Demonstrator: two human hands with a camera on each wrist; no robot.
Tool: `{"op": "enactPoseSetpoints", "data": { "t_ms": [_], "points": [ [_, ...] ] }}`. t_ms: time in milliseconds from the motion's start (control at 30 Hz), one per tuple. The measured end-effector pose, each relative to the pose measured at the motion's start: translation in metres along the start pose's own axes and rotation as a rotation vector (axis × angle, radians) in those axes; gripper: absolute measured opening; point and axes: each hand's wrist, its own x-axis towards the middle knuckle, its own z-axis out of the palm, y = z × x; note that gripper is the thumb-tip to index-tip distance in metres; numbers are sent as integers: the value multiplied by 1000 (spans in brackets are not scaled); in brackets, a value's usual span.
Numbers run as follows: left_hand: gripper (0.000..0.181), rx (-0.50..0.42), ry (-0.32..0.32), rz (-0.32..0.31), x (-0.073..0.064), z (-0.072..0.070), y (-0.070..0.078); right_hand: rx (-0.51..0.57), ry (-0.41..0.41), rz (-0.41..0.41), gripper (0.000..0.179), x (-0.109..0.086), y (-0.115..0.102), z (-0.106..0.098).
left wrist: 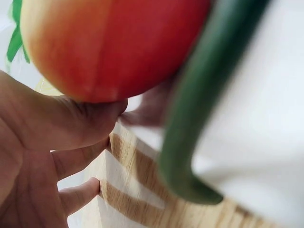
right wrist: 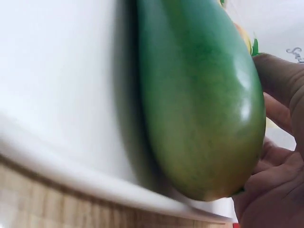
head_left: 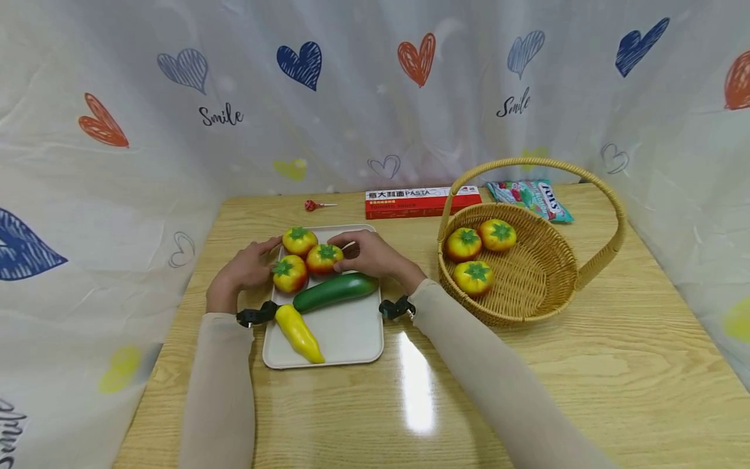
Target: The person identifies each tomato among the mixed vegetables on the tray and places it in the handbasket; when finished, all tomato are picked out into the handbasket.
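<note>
A white tray (head_left: pixel 351 332) holds three yellow-and-red tomatoes with green leafy tops, a green eggplant-shaped vegetable (head_left: pixel 335 292) and a yellow pepper (head_left: pixel 299 333). My left hand (head_left: pixel 249 266) is at the tray's left side, beside the back tomato (head_left: pixel 299 241) and the front tomato (head_left: pixel 290 273). In the left wrist view its thumb touches a tomato (left wrist: pixel 114 47), with the other fingers fairly straight. From the right, my right hand (head_left: pixel 372 254) holds the right-hand tomato (head_left: pixel 323 259) between thumb and fingers. In the right wrist view the green vegetable (right wrist: pixel 199 104) hides part of that grip.
A wicker basket (head_left: pixel 551 286) with a tall handle stands to the right, three similar tomatoes inside. Behind lie a red pasta box (head_left: pixel 422 207), a green candy bag (head_left: pixel 533 198) and a lollipop (head_left: pixel 310 206). A heart-patterned curtain (head_left: pixel 351 130) closes off the table's back.
</note>
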Motion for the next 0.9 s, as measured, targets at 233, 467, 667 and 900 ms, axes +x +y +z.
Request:
{"op": "enactPoseSetpoints", "data": {
  "t_ms": [233, 467, 667, 900],
  "points": [
    [71, -10, -12, -17, 2, 1, -1, 72, 117, 56, 48, -14, -5, -2],
    [73, -3, -7, -17, 2, 0, 0, 69, 156, -18, 49, -50, -28, -15],
    [73, 2, -6, -28, 3, 1, -1, 103, 170, -50, 49, -109, -50, -40],
    [73, 37, 8, -4, 3, 2, -2, 33, 242, -34, 52, -196, -56, -79]
  ]
}}
